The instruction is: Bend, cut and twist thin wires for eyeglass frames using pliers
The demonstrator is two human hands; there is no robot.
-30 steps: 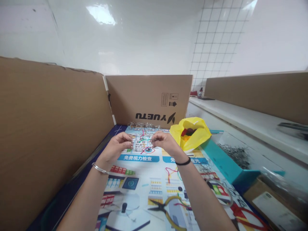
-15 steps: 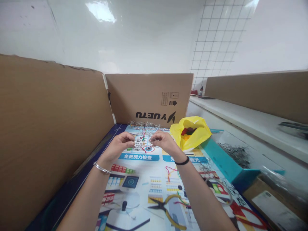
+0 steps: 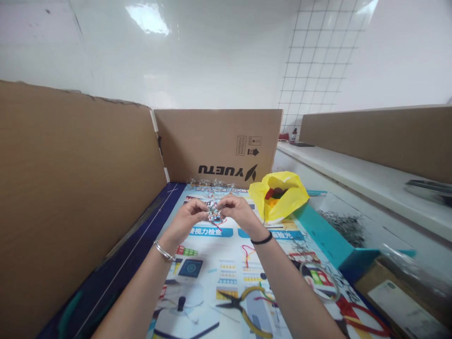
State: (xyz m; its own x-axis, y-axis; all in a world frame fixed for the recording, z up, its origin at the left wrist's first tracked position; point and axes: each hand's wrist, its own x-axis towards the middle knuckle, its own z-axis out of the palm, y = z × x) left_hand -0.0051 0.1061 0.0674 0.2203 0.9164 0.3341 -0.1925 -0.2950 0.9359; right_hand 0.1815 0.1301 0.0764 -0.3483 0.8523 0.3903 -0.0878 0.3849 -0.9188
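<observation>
Head view: both hands meet above the far part of the printed mat [image 3: 208,263], short of the rear cardboard panel [image 3: 219,141]. The left hand [image 3: 190,216] has its thumb and fingertips nearly together at one side of a small silvery wire piece [image 3: 213,212]; the right hand [image 3: 236,209] pinches in the same way at the other side. The wire piece sits between the two sets of fingertips, too fine and blurred to tell its shape, or whether it touches the mat.

Right of the right hand, the yellow bag [image 3: 259,197] stands with its mouth spread, holding red, dark and orange-yellow bits [image 3: 274,197]. Beside it the teal box [image 3: 319,234] lies open, with a tangled heap of grey metal pieces [image 3: 348,228] inside. Nearer, a brown carton [image 3: 369,278] bears a white label, with clear plastic [image 3: 406,263] at its top; its contents are hidden.

A loose grey tangle [image 3: 212,182] runs along the foot of the rear panel. Yellow-handled pliers [image 3: 238,303] rest on the mat with jaws parted, left of the right forearm. Red-handled scissors [image 3: 370,322] lie at the lower right, partly cut off by the picture's edge.
</observation>
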